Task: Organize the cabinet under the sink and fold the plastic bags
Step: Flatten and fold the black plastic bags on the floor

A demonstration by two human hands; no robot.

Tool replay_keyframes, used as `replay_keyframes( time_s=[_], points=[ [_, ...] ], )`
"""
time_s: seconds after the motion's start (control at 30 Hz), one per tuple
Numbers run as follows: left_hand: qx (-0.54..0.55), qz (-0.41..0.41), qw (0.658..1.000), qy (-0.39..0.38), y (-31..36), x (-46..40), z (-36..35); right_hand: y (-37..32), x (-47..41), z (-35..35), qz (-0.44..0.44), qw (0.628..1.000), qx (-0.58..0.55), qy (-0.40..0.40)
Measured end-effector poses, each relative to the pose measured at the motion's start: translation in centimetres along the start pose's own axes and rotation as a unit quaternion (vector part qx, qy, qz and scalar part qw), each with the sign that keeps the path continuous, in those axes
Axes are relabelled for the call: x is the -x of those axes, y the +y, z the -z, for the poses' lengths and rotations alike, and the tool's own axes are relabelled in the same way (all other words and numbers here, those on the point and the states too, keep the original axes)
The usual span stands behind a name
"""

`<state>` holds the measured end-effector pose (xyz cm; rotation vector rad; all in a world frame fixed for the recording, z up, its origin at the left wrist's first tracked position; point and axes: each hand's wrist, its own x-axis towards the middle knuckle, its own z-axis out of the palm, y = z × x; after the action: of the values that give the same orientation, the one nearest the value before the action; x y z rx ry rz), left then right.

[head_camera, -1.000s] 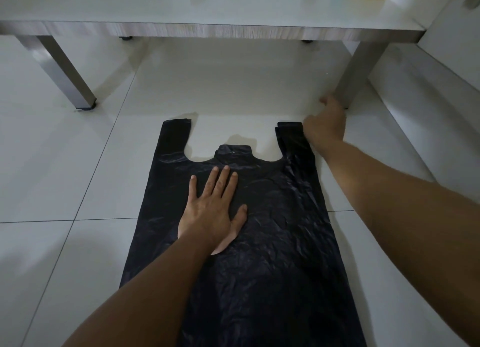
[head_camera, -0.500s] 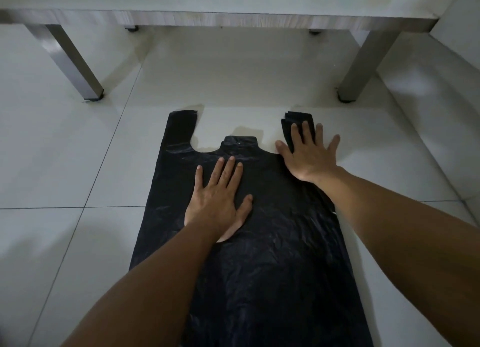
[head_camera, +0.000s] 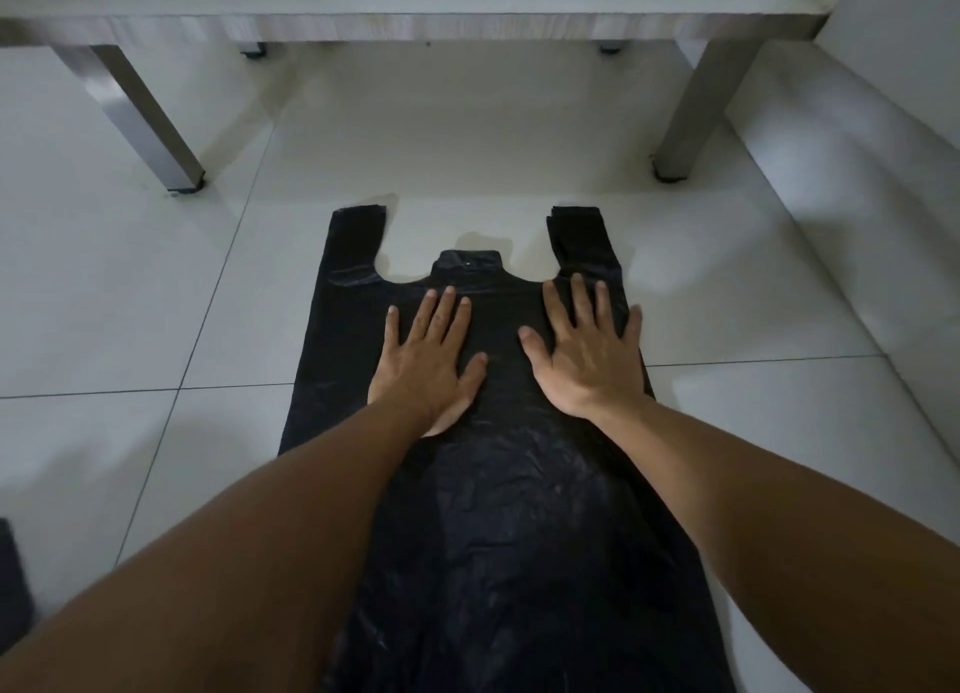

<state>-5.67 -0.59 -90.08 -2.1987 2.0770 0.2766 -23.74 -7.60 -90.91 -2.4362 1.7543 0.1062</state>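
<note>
On the white tiled floor, just in front of a low table, a black plastic bag lies flat and lengthwise, handles pointing away from the person. Left handle and right handle lie flat on the tile, well apart, with a short centre tab between them.

Left hand: palm down on the bag's upper middle, just below the tab; fingers straight, slightly spread, thumb out to the right. Pressing flat, nothing gripped.

Right hand: palm down on the bag's upper right, just below the base of the right handle. Fingers straight and spread; little finger at the bag's right edge, possibly over onto tile, dim light makes it hard to tell. Thumb points toward the left hand. Nothing gripped.

Hands lie side by side, near but apart, a strip of black plastic between the two thumbs. Both forearms reach forward from the lower frame, bare, converging over the bag's crinkled lower half.

Table legs stand beyond the handles on both sides. Dark object at lower left edge, cut off, unidentifiable
</note>
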Motion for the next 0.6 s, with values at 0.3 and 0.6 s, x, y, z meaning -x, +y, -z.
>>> replay_keyframes(
  time_s=[0.3,0.6],
  points=[
    [-0.014,0.025,0.991,-0.127,-2.3,3.9,3.1,0.2,-0.1,3.0,0.014,0.991,-0.01,-0.134],
    [0.027,0.112,0.979,-0.171,-5.4,10.9,6.8,-6.8,5.7,7.5,0.123,0.984,-0.056,-0.114]
  ],
)
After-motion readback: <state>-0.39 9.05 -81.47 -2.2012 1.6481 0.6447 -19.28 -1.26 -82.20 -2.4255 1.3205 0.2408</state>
